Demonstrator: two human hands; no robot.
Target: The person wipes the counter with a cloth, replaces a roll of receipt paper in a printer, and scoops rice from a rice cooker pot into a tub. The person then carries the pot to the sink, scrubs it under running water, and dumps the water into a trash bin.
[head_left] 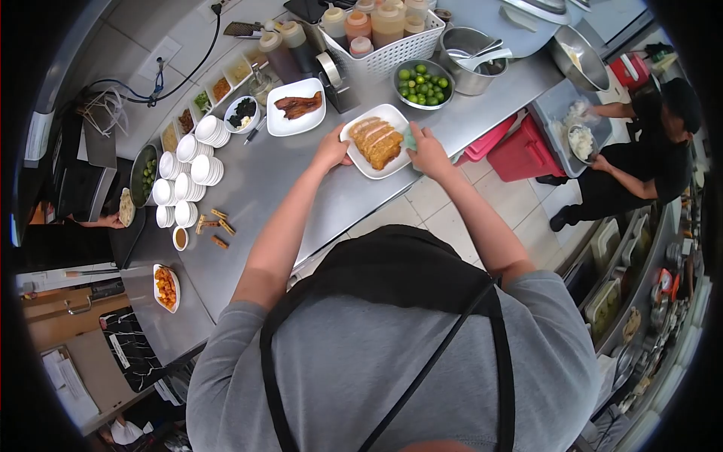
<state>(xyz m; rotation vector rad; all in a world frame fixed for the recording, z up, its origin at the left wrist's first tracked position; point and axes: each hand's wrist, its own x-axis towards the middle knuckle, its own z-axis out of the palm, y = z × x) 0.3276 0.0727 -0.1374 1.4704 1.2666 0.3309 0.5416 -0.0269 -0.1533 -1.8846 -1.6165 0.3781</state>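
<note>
A white square plate (363, 167) with sliced, golden-brown breaded meat (375, 143) is held between my two hands over the steel counter (279, 188). My left hand (332, 148) grips the plate's left edge. At its right edge is my right hand (428, 153), closed on the rim with a pale green cloth (410, 140) beside the fingers. Just left of this plate, another white plate (280, 125) bears dark browned strips of meat. A steel bowl of green limes (423, 84) stands beyond my right hand.
Stacked white cups (203, 170), wooden clothespins (217, 224) and a sauce cup (180, 238) occupy the left side. A white basket (384, 60) holds squeeze bottles at the back. Another person (640, 151) stands at right by red bins (523, 149). Someone's hand (113, 221) shows far left.
</note>
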